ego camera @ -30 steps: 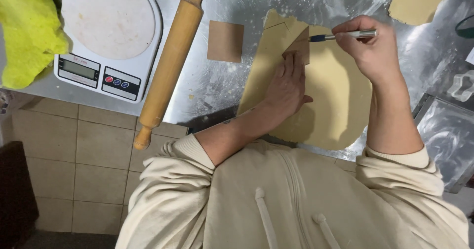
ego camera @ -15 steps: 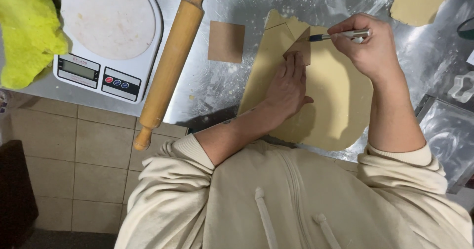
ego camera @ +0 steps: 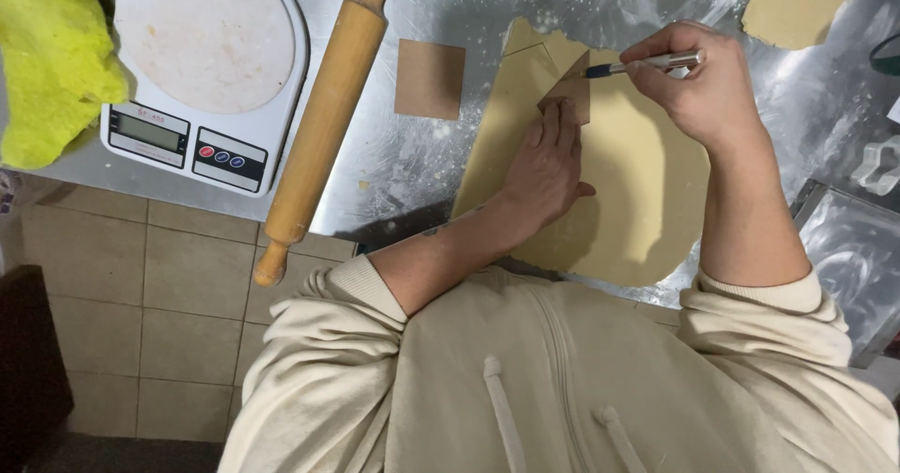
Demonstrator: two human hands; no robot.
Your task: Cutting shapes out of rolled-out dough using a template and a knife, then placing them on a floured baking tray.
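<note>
Dough sheet (ego camera: 637, 192) on floured surface (ego camera: 412, 154) | left hand (ego camera: 548, 164) flat, fingers together, pressing brown square template (ego camera: 572, 93) | right hand (ego camera: 698, 84) pinching knife (ego camera: 647, 62) at template edge

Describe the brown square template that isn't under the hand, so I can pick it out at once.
Start at the wooden rolling pin lying slantwise on the floured steel table, beside the white kitchen scale. Just right of the pin, short of the rolled dough sheet, lies the loose brown square. Unlike the other brown template, which the left hand presses onto the dough, it lies bare on the metal, untouched.
</note>
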